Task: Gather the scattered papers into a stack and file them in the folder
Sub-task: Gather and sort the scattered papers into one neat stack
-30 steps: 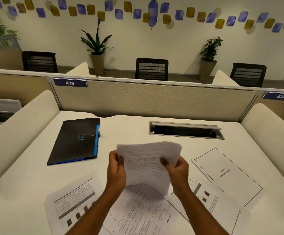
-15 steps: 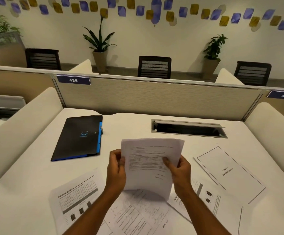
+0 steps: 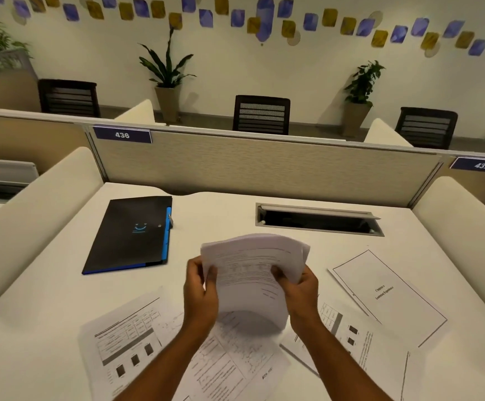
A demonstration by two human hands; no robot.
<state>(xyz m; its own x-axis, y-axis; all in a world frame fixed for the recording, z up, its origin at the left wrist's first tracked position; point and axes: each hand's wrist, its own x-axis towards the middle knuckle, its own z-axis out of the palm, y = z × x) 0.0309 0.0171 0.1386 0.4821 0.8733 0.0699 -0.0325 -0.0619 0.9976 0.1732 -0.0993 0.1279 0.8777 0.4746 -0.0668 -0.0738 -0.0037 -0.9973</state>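
- Hazard, loose grip: your left hand (image 3: 200, 287) pinches the left edge of the held sheaf (image 3: 254, 273) and your right hand (image 3: 299, 287) pinches its right edge, thumbs on the printed face. The sheets bow upward between the two grips, and their far edges fan apart. If you ease either pinch while squaring them, a sheet is likely to slide out and drop onto the papers below.
- Hazard, creasing: pressing your hands toward each other would deepen the bow and could fold the pages.
- Hazard, missed pages: several sheets lie flat on the desk (image 3: 227, 215). A table-and-chart page (image 3: 125, 342) sits near left, a text page (image 3: 235, 363) lies under your forearms, another printed page (image 3: 360, 348) is near right, and a bordered title page (image 3: 386, 293) lies further right. They overlap in places, so a lower sheet could be left behind when you lift the upper one.
- Hazard, filing: the folder (image 3: 131, 235) lies shut, well apart from the sheaf at far left. You would need one hand free to open it, leaving the stack in a single grip.
- Appearance, sheaf: thin white printed pages, limp, held above the desk centre, edges not yet aligned.
- Appearance, folder: black cover with blue edging and a small blue emblem, flat on the desk.
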